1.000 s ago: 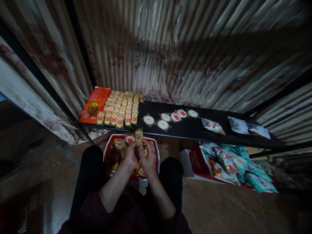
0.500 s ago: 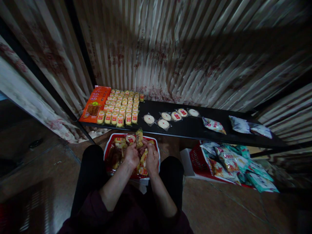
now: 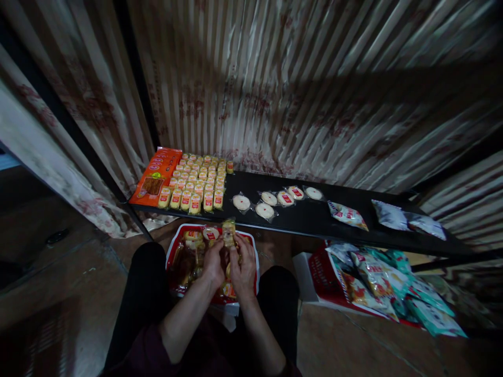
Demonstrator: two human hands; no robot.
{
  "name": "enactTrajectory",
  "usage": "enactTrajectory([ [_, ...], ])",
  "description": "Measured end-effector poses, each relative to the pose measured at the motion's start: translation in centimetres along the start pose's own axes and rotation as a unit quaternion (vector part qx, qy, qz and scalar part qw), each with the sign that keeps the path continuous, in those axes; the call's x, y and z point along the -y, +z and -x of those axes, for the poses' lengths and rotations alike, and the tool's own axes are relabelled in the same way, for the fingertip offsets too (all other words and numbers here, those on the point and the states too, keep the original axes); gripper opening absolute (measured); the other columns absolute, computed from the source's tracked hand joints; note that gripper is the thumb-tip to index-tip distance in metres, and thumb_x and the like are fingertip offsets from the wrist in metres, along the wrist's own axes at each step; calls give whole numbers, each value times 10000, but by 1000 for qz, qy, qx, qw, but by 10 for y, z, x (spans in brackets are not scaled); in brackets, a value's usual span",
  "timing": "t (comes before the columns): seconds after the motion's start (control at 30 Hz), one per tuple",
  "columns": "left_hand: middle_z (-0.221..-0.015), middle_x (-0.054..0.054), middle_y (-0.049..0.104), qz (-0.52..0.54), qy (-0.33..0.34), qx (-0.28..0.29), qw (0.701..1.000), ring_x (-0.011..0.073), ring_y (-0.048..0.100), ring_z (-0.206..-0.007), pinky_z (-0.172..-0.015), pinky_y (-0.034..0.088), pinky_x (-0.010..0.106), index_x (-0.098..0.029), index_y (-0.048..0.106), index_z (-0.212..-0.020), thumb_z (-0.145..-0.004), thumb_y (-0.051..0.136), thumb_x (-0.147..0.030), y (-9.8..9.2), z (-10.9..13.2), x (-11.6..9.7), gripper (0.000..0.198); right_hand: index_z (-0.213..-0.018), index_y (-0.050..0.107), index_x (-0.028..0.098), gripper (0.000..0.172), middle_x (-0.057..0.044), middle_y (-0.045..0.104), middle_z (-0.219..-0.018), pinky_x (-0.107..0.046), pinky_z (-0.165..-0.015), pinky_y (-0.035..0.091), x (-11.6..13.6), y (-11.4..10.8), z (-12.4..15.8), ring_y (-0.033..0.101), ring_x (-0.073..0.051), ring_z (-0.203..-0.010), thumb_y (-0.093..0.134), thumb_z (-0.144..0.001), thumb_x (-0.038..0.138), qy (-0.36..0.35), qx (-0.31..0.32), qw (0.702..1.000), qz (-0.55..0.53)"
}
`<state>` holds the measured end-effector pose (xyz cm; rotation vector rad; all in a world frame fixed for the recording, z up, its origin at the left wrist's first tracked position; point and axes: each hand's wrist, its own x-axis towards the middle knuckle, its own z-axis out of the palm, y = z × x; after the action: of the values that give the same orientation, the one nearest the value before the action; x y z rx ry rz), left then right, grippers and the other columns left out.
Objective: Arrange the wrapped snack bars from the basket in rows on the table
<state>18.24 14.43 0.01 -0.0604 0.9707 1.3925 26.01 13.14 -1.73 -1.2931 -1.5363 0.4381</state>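
Note:
Above the red and white basket (image 3: pixel 173 246) between my knees, I hold a small wrapped cake (image 3: pixel 228 230) upright. My left hand (image 3: pixel 213 266) has its fingers closed on the cake's left side. Against the right side, my right hand (image 3: pixel 243 266) is closed on it too, thumb towards me. The fingertips are partly hidden. More wrapped cakes (image 3: pixel 193 240) lie loose in the basket, along with a round wrapped biscuit (image 3: pixel 211 234). On the black shelf ahead, similar wrapped cakes (image 3: pixel 195 203) stand in close rows.
An orange snack packet (image 3: pixel 156 178) lies at the black shelf's (image 3: pixel 310 220) left end. Round wrapped biscuits (image 3: pixel 264 210), a white and red packet (image 3: pixel 348 215) and silvery packets (image 3: pixel 390 215) lie further right. A second red basket (image 3: pixel 320 267) below holds several snack bags (image 3: pixel 371 272).
My right hand has moved up and left, coming together with my left hand at the wrapped cake. The whole view has shifted slightly, so the shelf and basket appear lower.

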Motion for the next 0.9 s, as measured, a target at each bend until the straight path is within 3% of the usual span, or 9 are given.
enactTrajectory([
  [0.13,-858,42,711,-67,82,4,994,153,657,-791,-717,489,253,-160,673,-892,-710,634,-182,1,4,1,187,-1166,616,210,344,-107,640,-1187,-488,-1001,410,-7,3,-1,549,-253,-1147,435,-910,352,15,-1,1000,9],
  [0.33,-956,64,708,-147,128,-17,981,198,659,-870,-733,502,278,-209,658,-906,-701,654,-199,-3,7,4,206,-1208,594,218,392,-119,634,-1225,-456,-977,450,-15,7,4,576,-261,-1149,484,-888,416,80,11,996,-35],
  [0.47,-1053,84,682,-221,174,-5,959,216,656,-917,-761,519,313,-206,609,-1040,-743,605,-281,-10,0,10,307,-1167,621,207,406,-109,651,-1204,-405,-985,449,-14,7,5,590,-244,-1139,488,-869,450,142,37,986,-75],
  [0.73,-1188,127,610,-423,327,-24,845,224,563,-1135,-1028,407,408,-157,583,-1129,-799,485,-273,-19,-10,24,364,-1082,681,176,505,-123,645,-1225,-402,-1057,380,-22,8,1,560,-267,-1183,556,-768,552,271,51,948,-162],
  [0.9,-1261,114,572,-496,391,-8,775,215,489,-1230,-1086,360,411,-176,582,-1200,-809,449,-177,-22,-3,31,414,-1063,690,191,494,-109,656,-1210,-367,-1022,419,-25,7,2,566,-265,-1180,619,-738,556,314,72,920,-221],
])
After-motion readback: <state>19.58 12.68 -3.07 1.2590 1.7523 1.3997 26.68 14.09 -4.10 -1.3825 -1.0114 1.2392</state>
